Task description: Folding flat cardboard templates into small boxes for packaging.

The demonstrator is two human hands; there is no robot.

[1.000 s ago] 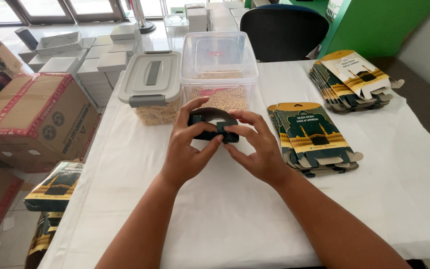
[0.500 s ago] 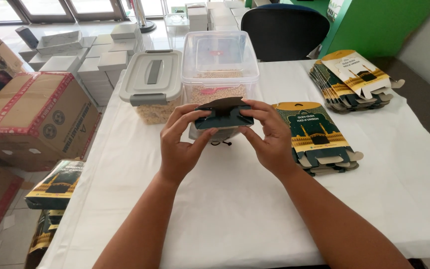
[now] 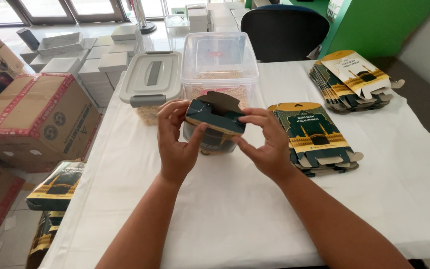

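While held, carton (image 3: pixel 216 124) between both hands' fingers (image 3: pixel 255 119)

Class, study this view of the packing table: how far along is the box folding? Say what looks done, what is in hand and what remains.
Done: nothing finished shows on the table; the assembled box on the floor may be one. In hand: the left hand and right hand hold a dark green carton, opened up, its end flap unfolded. Left: two stacks of flat cartons, one near, one far.
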